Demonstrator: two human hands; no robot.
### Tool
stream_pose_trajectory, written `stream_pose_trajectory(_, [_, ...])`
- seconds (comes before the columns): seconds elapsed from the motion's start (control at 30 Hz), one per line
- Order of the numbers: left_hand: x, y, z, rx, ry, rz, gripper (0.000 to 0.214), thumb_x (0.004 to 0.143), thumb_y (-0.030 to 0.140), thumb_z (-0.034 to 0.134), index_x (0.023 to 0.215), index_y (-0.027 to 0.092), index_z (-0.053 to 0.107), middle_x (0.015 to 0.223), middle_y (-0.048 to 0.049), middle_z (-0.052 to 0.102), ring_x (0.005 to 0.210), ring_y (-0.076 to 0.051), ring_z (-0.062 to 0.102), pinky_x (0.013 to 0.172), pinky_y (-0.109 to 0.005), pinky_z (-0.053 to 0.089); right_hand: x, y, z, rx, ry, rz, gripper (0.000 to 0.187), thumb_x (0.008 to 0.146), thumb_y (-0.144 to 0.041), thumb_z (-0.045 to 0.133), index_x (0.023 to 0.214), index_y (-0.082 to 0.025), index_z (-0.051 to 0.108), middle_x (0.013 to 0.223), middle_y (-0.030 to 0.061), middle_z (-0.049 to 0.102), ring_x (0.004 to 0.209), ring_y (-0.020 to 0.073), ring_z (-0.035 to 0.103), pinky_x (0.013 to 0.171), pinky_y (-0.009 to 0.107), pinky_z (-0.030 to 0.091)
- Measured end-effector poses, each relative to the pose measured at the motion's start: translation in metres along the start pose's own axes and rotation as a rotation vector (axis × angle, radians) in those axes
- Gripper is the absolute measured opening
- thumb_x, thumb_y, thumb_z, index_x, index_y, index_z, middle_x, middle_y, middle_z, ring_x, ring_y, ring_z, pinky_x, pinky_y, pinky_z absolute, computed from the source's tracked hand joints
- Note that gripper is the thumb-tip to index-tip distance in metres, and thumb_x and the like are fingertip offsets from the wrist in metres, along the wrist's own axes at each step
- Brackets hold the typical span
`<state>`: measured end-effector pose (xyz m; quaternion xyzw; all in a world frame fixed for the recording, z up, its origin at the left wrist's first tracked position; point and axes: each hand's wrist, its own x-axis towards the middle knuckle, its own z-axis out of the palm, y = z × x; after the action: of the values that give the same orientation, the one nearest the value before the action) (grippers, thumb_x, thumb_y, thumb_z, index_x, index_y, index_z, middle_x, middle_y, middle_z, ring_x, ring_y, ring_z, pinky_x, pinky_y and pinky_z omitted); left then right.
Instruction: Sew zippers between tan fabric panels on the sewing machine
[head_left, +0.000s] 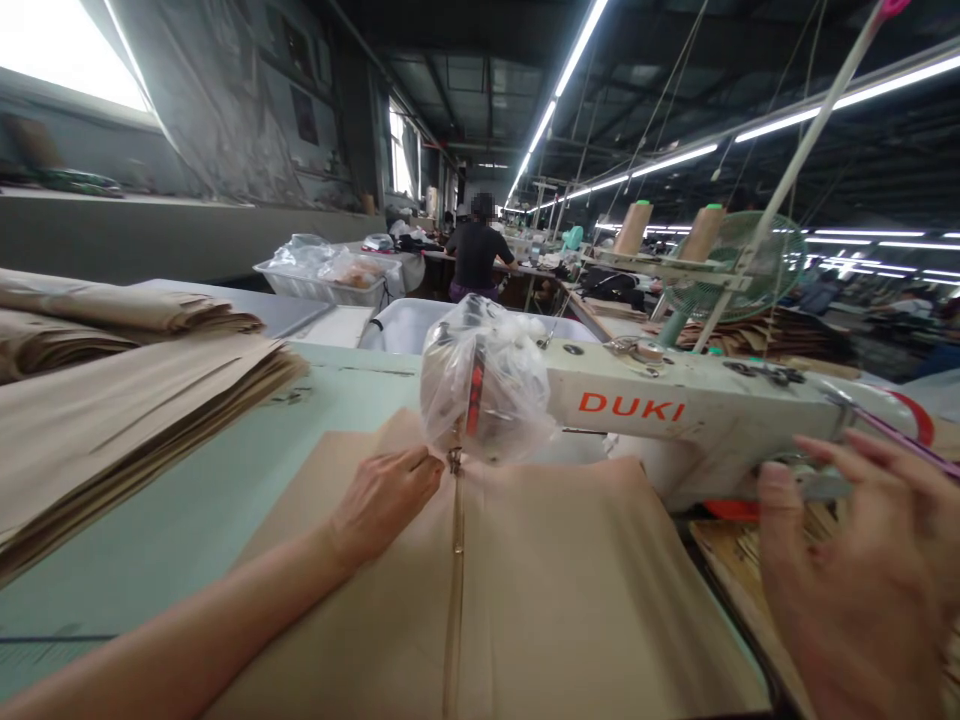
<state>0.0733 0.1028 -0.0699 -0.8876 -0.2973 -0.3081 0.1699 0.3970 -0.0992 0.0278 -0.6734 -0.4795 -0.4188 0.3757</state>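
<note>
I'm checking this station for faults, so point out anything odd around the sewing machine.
One thing: crumpled clear plastic is wrapped around the needle end of the sewing machine. It looks odd hanging loosely so close to the left hand and tan material, though it may be a deliberate cover. I see no spill.

Cloth under the sewing machine, stack to the left, tub behind

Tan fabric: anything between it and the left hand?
Nothing visible: the left hand rests on the tan fabric, beside the presser foot. The clear plastic bag covers the needle end of the sewing machine, not between them.
</note>
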Motion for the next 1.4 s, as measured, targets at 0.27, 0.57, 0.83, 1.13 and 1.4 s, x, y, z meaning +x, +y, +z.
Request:
stream_pose_trajectory(0.27, [0.000, 0.002, -0.001, 0.025, 0.037, 0.009, 0.032, 0.100, 0.014, 0.043, 0.087, 0.019, 0.071, 0.078, -0.0005, 0.072, 0.064, -0.019, 0.069, 0.060, -0.030, 0.045, -0.045, -0.069, 0.026, 0.255, -0.305, -0.129, 0.025, 0.105, -0.034, 0.043, 0.118, -0.023, 0.060, 0.126, 0.0093, 0.058, 0.120, 0.0289, 0.053, 0.101, 0.048, 0.037])
stream_pose_trajectory(0.57, [0.002, 0.006, -0.004, 0.004, 0.029, 0.016, 0.038, 0.106, 0.021, 0.038, 0.091, 0.020, 0.072, 0.081, 0.0000, 0.074, 0.064, -0.018, 0.070, 0.060, -0.029, 0.046, -0.052, -0.114, 0.066, 0.633, -0.809, -0.008, 0.014, 0.097, -0.011, 0.054, 0.102, -0.020, 0.064, 0.107, 0.0042, 0.063, 0.106, 0.0240, 0.056, 0.093, 0.041, 0.039])
stream_pose_trajectory(0.83, [0.002, 0.006, -0.007, 0.021, 0.052, 0.001, 0.037, 0.105, 0.020, 0.039, 0.090, 0.020, 0.073, 0.082, -0.0002, 0.075, 0.060, -0.018, 0.069, 0.057, -0.030, 0.044, -0.045, -0.128, 0.075, 0.651, -0.890, -0.002, 0.012, 0.096, -0.009, 0.059, 0.098, -0.018, 0.067, 0.103, 0.0042, 0.065, 0.105, 0.0248, 0.057, 0.093, 0.040, 0.040])
stream_pose_trajectory(1.13, [0.001, 0.004, -0.005, 0.032, 0.057, -0.005, 0.035, 0.105, 0.021, 0.040, 0.090, 0.020, 0.072, 0.081, -0.0007, 0.074, 0.062, -0.017, 0.068, 0.059, -0.028, 0.043, -0.051, -0.125, 0.082, 0.613, -0.941, 0.012, 0.014, 0.098, -0.009, 0.056, 0.096, -0.017, 0.066, 0.102, 0.0044, 0.064, 0.104, 0.0238, 0.057, 0.091, 0.038, 0.038])
stream_pose_trajectory(1.4, [0.001, 0.004, -0.001, 0.002, -0.021, -0.013, 0.035, 0.105, 0.021, 0.041, 0.093, 0.021, 0.074, 0.084, -0.0019, 0.076, 0.065, -0.019, 0.071, 0.059, -0.029, 0.047, -0.048, -0.128, 0.089, 0.665, -0.991, 0.125, 0.017, 0.095, -0.008, 0.056, 0.095, -0.016, 0.071, 0.103, 0.0071, 0.067, 0.105, 0.0254, 0.059, 0.095, 0.039, 0.039])
